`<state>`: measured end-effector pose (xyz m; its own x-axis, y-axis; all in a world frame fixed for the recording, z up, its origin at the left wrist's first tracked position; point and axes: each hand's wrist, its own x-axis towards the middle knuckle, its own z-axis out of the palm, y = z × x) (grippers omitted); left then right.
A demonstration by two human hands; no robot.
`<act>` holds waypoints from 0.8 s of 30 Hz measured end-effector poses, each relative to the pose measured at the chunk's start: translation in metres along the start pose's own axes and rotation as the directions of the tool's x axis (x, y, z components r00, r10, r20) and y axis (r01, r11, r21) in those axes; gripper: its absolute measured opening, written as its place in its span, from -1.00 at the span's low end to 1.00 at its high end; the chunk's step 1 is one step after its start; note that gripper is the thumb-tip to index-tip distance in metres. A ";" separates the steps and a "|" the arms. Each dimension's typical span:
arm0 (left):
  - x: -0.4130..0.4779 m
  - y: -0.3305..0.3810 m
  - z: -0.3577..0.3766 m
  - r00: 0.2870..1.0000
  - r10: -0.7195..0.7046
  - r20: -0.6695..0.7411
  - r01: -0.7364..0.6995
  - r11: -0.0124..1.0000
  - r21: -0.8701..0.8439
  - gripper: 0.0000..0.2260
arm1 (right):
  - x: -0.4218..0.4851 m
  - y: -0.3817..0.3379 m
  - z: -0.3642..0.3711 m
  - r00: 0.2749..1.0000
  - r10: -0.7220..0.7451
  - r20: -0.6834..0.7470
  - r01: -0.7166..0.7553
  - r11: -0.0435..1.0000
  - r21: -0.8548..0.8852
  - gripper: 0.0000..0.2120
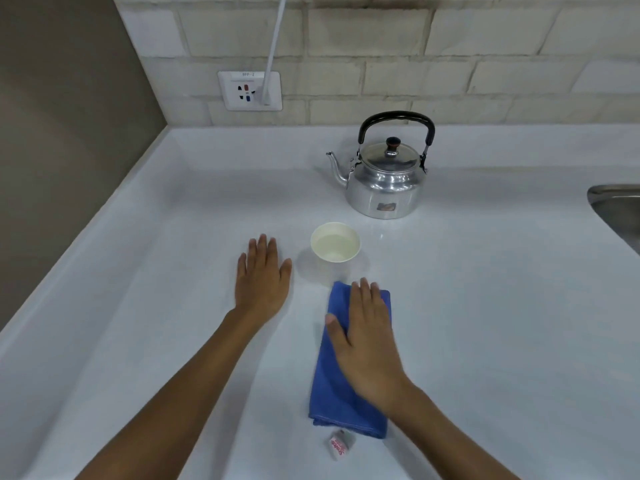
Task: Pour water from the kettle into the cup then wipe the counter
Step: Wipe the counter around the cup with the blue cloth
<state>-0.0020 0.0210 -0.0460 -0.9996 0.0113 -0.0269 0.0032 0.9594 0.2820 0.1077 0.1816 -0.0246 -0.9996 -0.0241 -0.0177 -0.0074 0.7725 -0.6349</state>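
A shiny metal kettle with a black handle stands upright at the back of the white counter, spout to the left. In front of it a white paper cup holds water. A folded blue cloth lies near the front, and my right hand rests flat on top of it, fingers together and extended. My left hand lies flat on the bare counter, left of the cup and not touching it.
A steel sink cuts into the counter at the right edge. A wall socket with a white plug and cable sits on the brick-tiled back wall. The cloth's white label pokes out at its near end.
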 end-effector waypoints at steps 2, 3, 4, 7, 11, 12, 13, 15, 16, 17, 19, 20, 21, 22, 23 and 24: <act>0.001 0.000 0.008 1.000 0.005 0.006 -0.005 0.999 0.053 -0.50 | -0.008 -0.001 0.016 1.000 0.022 0.022 -0.020 0.997 -0.074 -0.36; 0.001 -0.002 0.012 1.000 0.009 -0.006 -0.008 0.998 0.068 -0.50 | -0.010 0.001 0.020 1.000 0.008 0.005 -0.007 0.987 -0.158 -0.37; 0.001 -0.003 0.014 1.000 0.013 -0.019 -0.012 0.997 0.078 -0.50 | -0.010 0.004 0.022 1.000 -0.015 -0.009 0.013 0.971 -0.238 -0.37; 0.002 -0.006 0.017 1.000 0.018 -0.026 -0.015 0.995 0.099 -0.49 | -0.014 0.008 0.023 0.999 -0.046 0.012 0.047 0.939 -0.340 -0.40; 0.001 -0.008 0.019 0.999 0.025 -0.043 -0.020 0.994 0.108 -0.49 | -0.024 0.017 0.012 0.998 -0.055 -0.033 0.039 0.930 -0.365 -0.38; 0.001 -0.009 0.019 0.999 0.027 -0.045 -0.022 0.994 0.104 -0.49 | -0.026 0.023 0.006 0.996 -0.064 -0.055 0.039 0.928 -0.371 -0.40; 0.001 -0.009 0.019 0.999 0.028 -0.047 -0.023 0.995 0.102 -0.49 | -0.026 0.032 -0.001 0.996 -0.074 -0.055 0.049 0.930 -0.364 -0.40; 0.001 -0.008 0.019 0.998 0.033 -0.052 -0.028 0.994 0.102 -0.49 | -0.019 0.055 -0.020 0.997 -0.076 -0.032 0.060 0.932 -0.357 -0.33; 0.001 -0.008 0.019 0.998 0.037 -0.056 -0.031 0.994 0.104 -0.49 | -0.011 0.069 -0.031 0.997 -0.070 -0.030 0.054 0.927 -0.372 -0.26; 0.001 -0.008 0.019 0.998 0.037 -0.060 -0.031 0.994 0.105 -0.49 | -0.001 0.085 -0.043 0.997 -0.064 -0.048 0.040 0.919 -0.393 -0.19; 0.001 -0.008 0.019 0.997 0.035 -0.073 -0.026 0.993 0.112 -0.49 | 0.025 0.113 -0.065 0.994 -0.028 -0.102 -0.018 0.904 -0.428 -0.15; 0.000 -0.007 0.019 0.996 0.033 -0.080 -0.024 0.993 0.115 -0.49 | 0.039 0.125 -0.074 0.992 0.015 -0.123 -0.067 0.898 -0.434 -0.21; 0.000 -0.006 0.019 0.996 0.032 -0.083 -0.022 0.993 0.117 -0.49 | 0.055 0.132 -0.081 0.989 0.066 -0.134 -0.118 0.894 -0.432 -0.31; 0.001 -0.006 0.019 0.996 0.031 -0.084 -0.020 0.993 0.119 -0.49 | 0.071 0.137 -0.085 0.984 0.110 -0.138 -0.159 0.891 -0.424 -0.39; 0.001 -0.005 0.019 0.996 0.029 -0.083 -0.018 0.993 0.119 -0.49 | 0.087 0.137 -0.085 0.981 0.133 -0.143 -0.182 0.889 -0.419 -0.44; 0.001 -0.004 0.019 0.996 0.026 -0.083 -0.016 0.993 0.119 -0.49 | 0.100 0.133 -0.083 0.979 0.139 -0.146 -0.188 0.890 -0.414 -0.45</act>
<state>-0.0023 0.0227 -0.0657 -0.9981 0.0132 0.0602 0.0231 0.9858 0.1665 0.0040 0.3345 -0.0471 -0.9843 0.1764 0.0067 0.1696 0.9553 -0.2421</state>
